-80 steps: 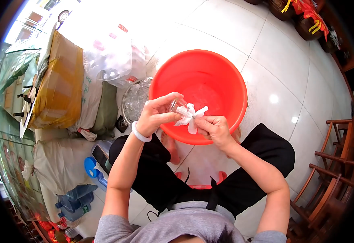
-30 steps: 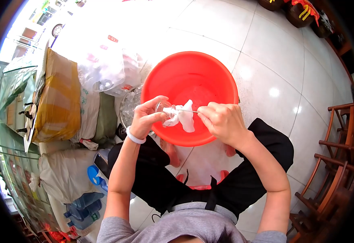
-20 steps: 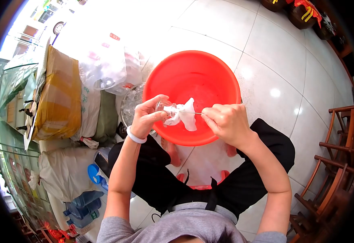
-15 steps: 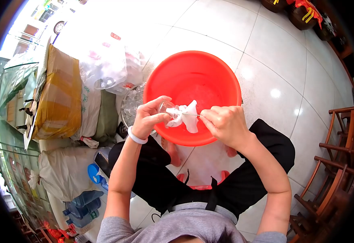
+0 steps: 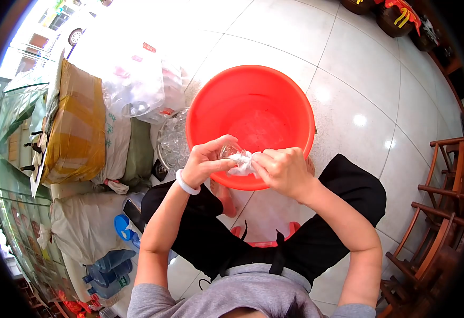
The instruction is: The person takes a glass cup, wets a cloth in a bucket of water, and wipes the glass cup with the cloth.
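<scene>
Over the near side of a red plastic tub (image 5: 253, 114), my left hand (image 5: 206, 160) grips a small clear glass vessel (image 5: 229, 150), thumb and fingers around it. A crumpled white cloth or tissue (image 5: 240, 165) sits at the vessel's mouth, partly bunched inside. My right hand (image 5: 285, 168) is closed on the cloth's outer end, the two hands almost touching. The thin metal stick seen earlier is hidden now. On my left wrist is a white band (image 5: 187, 183).
Left of the tub stands a round container of clear glassware (image 5: 173, 139), with plastic bags (image 5: 136, 87) behind it. A taped cardboard box (image 5: 78, 122), sacks and blue water bottles (image 5: 107, 275) line the left side. Wooden chairs (image 5: 436, 212) stand at the right, dark jars (image 5: 394, 21) farther back.
My right hand has moved left, up to the glass vessel. The white cloth, spread out before around a thin metal stick, is now bunched at the mouth under my fingers.
</scene>
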The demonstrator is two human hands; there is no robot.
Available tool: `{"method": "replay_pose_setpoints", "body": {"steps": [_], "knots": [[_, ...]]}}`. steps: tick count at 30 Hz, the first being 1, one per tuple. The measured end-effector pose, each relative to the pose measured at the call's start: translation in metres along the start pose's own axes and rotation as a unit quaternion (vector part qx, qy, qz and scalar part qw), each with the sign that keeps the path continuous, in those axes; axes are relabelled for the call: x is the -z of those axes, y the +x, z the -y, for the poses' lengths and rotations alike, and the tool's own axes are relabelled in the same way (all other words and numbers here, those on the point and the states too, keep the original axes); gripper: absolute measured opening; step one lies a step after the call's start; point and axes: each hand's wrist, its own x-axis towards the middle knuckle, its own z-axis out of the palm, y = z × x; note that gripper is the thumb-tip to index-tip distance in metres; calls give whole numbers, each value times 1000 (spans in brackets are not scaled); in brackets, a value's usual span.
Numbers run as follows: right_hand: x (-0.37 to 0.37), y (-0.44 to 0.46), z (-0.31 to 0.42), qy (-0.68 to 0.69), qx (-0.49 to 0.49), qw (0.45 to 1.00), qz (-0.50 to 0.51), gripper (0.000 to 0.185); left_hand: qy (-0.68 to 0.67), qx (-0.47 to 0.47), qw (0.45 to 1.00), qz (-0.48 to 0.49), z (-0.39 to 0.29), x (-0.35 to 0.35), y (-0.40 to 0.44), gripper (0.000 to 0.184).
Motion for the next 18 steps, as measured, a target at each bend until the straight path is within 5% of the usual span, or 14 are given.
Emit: {"method": "replay_pose_setpoints", "body": {"steps": [3,5,6,8,9,10,12,13,15,16,18], "knots": [[-4,-3,3,-2,-34,999,27,8,-21,-13,1000,-9,1,-1,-1,47],[-12,-3,3,215,-130,967,-28,16,-25,-17,1000,-7,-3,1,-1,47],[-12,-2,4,216,-130,967,-27,16,-30,-27,999,0,-6,2,-1,48],[-12,1,7,547,-323,771,46,22,-36,-37,999,5,-11,3,0,48],[-8,3,2,597,-350,715,97,26,-30,-53,998,2,-13,3,2,48],[-7,3,2,596,-349,716,100,26,-24,-70,997,-1,-13,3,3,49],[-5,3,3,666,-432,590,148,25,-27,-78,997,-6,-13,5,3,47],[-5,5,1,666,-431,590,150,25,-32,-65,997,-8,-13,6,2,47],[-4,6,-3,562,-365,724,163,23,-36,-50,998,-9,-12,7,0,47],[-2,5,-2,563,-366,723,164,23,-19,-36,999,-24,-12,9,0,46],[7,6,-1,318,-190,925,86,22,-2,-23,999,-39,-9,10,0,45]]}}
